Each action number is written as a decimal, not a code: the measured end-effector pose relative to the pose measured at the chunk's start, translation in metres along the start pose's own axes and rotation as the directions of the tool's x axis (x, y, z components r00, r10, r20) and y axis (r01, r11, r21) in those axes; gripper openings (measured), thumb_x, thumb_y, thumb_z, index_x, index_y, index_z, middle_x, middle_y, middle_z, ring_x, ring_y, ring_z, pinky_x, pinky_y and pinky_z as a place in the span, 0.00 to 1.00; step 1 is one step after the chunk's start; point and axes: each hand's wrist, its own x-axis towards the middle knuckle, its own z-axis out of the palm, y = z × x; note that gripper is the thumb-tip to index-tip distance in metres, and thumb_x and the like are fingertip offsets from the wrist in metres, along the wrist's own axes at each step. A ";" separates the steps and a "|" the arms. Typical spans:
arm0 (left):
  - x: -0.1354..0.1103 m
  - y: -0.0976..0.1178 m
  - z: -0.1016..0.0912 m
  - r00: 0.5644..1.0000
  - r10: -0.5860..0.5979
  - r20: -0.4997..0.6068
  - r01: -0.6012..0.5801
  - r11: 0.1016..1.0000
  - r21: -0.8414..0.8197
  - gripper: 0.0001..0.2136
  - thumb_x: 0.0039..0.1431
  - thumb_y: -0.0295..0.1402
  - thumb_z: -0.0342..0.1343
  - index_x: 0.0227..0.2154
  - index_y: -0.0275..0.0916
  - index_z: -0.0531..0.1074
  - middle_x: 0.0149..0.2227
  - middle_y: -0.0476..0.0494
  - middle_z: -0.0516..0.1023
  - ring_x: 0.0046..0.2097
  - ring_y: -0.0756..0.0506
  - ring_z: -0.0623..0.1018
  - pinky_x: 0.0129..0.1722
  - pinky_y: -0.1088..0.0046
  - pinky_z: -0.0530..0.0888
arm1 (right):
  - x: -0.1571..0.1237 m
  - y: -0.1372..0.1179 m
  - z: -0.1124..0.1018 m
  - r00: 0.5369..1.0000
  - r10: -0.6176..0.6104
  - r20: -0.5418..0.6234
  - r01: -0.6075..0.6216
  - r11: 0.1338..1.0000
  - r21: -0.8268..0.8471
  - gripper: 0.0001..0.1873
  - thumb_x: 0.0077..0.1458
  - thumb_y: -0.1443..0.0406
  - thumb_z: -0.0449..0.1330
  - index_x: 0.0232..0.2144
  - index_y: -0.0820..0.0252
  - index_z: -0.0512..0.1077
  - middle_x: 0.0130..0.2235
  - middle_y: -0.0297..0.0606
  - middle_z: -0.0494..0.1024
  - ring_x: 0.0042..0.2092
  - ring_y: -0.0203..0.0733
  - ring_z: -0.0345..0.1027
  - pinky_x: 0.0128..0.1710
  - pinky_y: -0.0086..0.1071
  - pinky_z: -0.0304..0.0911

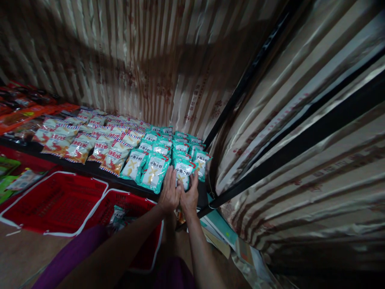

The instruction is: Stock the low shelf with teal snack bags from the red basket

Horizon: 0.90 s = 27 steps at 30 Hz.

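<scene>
At the front of a dark shelf, a teal-and-white snack bag [183, 171] lies between my two hands. Along its left edge, my left hand [170, 192] has its fingers stretched forward and pressed together. My right hand [189, 197] cups the lower right side, thumb toward the left hand. Together they grip the bag from both sides; part of its lower end is hidden by the fingers. Matching teal bags stand in rows behind it, with one front bag [154, 172] just left of my left hand and another [201, 162] to the right.
White-and-orange snack bags [86, 145] fill the shelf [132, 185] to the left, then orange packages [39, 112]. Below stand a red basket [60, 200] and a second basket [144, 251] containing some teal bags [118, 214]. Striped sheeting [144, 60] hangs behind; a black bar [258, 176] slants at right.
</scene>
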 end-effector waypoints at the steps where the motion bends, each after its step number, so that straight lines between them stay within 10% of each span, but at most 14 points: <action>1: 0.000 0.000 0.000 1.000 0.011 0.002 -0.011 1.000 0.000 0.28 0.65 0.30 0.38 0.65 0.32 0.38 0.67 0.28 0.43 0.68 0.38 0.45 0.62 0.51 0.57 | -0.001 0.002 0.001 1.000 0.008 0.006 -0.008 1.000 -0.014 0.43 0.51 0.53 0.56 0.64 0.66 0.48 0.60 0.55 0.64 0.60 0.51 0.59 0.57 0.45 0.58; 14: 0.002 0.003 -0.004 0.998 0.061 0.016 -0.062 0.996 0.056 0.26 0.64 0.30 0.40 0.64 0.32 0.48 0.68 0.32 0.36 0.68 0.34 0.42 0.61 0.47 0.56 | 0.006 0.031 0.003 0.972 -0.205 0.112 0.220 0.963 -0.154 0.36 0.55 0.59 0.52 0.64 0.62 0.50 0.58 0.52 0.65 0.59 0.50 0.60 0.57 0.48 0.58; 27: 0.002 0.001 0.000 0.997 0.069 0.028 -0.072 0.993 0.091 0.29 0.64 0.27 0.39 0.66 0.30 0.37 0.68 0.30 0.37 0.68 0.34 0.38 0.62 0.47 0.58 | 0.016 0.012 -0.020 0.953 0.025 0.302 -0.097 0.969 0.226 0.40 0.53 0.52 0.56 0.64 0.58 0.51 0.66 0.43 0.54 0.66 0.46 0.46 0.65 0.45 0.43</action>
